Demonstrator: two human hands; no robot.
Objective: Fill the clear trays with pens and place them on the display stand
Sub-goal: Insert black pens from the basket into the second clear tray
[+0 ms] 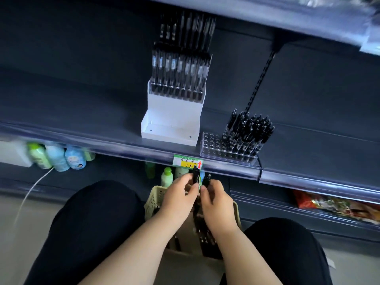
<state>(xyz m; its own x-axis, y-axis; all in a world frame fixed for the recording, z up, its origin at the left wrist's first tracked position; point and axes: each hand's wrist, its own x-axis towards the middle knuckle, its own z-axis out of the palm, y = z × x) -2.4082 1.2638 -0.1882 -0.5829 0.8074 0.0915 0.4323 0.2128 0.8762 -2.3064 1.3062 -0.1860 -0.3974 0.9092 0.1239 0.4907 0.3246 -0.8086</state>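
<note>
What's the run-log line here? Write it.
left hand: grips pen | right hand: grips another pen | clear tray: part-filled | display stand: bottom tier bare

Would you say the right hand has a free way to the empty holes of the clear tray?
Probably yes: the right hand holds a pen just below the shelf edge, the clear tray sits at that edge, and nothing covers its empty left holes.

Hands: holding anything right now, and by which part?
Left hand pinches a black pen, right hand a second pen, each just below its upper end, which sticks up clear of the hand. The lower parts are hidden behind the hands.
</note>
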